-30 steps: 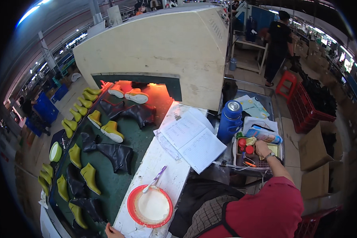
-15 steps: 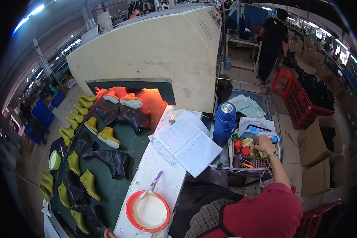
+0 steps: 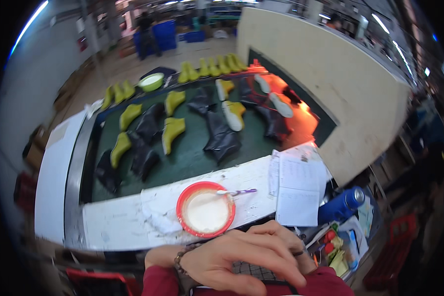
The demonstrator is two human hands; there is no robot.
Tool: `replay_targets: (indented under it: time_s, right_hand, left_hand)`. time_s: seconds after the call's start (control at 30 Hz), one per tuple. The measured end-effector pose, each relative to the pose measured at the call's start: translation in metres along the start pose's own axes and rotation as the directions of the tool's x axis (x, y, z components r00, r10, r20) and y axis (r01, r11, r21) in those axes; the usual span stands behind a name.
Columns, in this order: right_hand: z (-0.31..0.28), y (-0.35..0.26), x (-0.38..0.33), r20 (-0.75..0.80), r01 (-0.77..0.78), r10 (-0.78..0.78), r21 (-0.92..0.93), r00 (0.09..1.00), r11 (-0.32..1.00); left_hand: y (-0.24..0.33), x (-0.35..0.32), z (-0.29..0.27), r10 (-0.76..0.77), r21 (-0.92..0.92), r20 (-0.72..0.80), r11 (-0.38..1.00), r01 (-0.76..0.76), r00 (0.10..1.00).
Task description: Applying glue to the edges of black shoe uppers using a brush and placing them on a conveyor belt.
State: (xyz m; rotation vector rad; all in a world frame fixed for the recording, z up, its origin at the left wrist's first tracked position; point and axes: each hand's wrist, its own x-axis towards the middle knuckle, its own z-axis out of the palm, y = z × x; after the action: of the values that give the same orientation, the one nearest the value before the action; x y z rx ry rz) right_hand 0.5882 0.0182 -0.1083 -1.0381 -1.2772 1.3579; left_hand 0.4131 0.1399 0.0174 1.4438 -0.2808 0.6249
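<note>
My left hand, with a beaded bracelet at its wrist, reaches across my body with its fingers apart and nothing visible in them. Behind it is my right hand, a band round its wrist; the left hand hides its fingers. Just beyond both hands, a red-rimmed bowl of whitish liquid stands on the white ledge. A brush with a purple handle lies across the bowl's right rim. Neither hand touches the bowl.
Yellow shoe pieces and black boot uppers lie on a green conveyor leading to a glowing machine. A notebook, a blue flask and a basket of small items are at right. A green bowl stands at the far edge.
The view has swung left. My right hand has left the basket and come in front of my body. My left hand, barely showing before at the lower edge, now crosses in front of it.
</note>
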Motion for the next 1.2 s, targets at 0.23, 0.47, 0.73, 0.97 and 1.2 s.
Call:
replay_targets:
  time_s: [0.23,0.47,0.73,0.97,1.2]
  right_hand:
    - [0.014,-0.003,0.02,0.41,0.267,-0.318,0.177,0.855,0.947]
    - [0.029,-0.018,0.003,0.423,0.408,-0.577,0.427,0.698,0.807]
    - [0.17,-0.05,0.096,-0.177,0.596,-0.772,0.744,0.61,0.301]
    - [0.137,-0.074,0.05,-0.622,0.704,-0.682,0.675,0.384,-0.22]
    - [0.045,-0.051,0.025,0.219,0.433,-0.722,0.674,0.656,0.598]
  left_hand:
    - [0.031,0.015,0.02,0.11,-0.36,0.248,0.933,-0.013,0.962]
    - [0.005,0.002,0.004,0.201,-0.124,-0.073,0.97,-0.208,0.977]
    - [0.014,0.013,-0.024,0.344,0.143,-0.068,0.932,-0.332,0.937]
    - [0.01,0.004,-0.007,0.204,0.099,-0.209,0.977,-0.186,0.956]
    - [0.01,-0.001,-0.016,0.199,0.04,-0.096,0.98,-0.196,0.975]
